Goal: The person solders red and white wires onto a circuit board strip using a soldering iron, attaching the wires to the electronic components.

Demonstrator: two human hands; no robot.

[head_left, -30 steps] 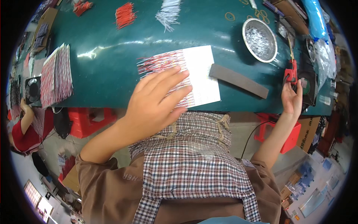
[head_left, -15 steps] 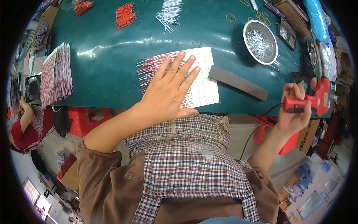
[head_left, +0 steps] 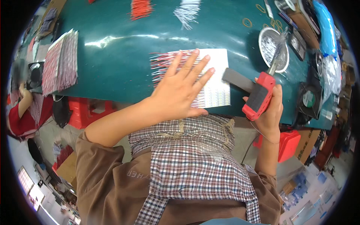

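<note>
My left hand (head_left: 179, 82) lies flat with spread fingers on red and white wires (head_left: 163, 66) that lie in rows across a white sheet (head_left: 221, 75) near the table's front edge. In my right hand (head_left: 275, 108) is a red soldering gun (head_left: 260, 96) with a dark grip panel, my fingers wrapped round its handle. Its metal barrel points away from me, over a round metal bowl (head_left: 267, 47) of silvery bits. The barrel's far end blurs against the bowl. A dark grey bar (head_left: 238, 79) lies beside the sheet, partly hidden behind the gun.
Bundles of red wires (head_left: 141, 9) and white wires (head_left: 186, 13) lie at the back. A wire-covered stack (head_left: 60, 63) stands left, near a co-worker's arm (head_left: 23, 103). On the right are a black fan (head_left: 309, 99), rubber bands (head_left: 247, 22) and a wire spool (head_left: 285, 4).
My right hand has swung the soldering gun leftward from the far right, bringing its barrel over the bowl. My left hand stays flat on the wires. The whole view has shifted slightly.
</note>
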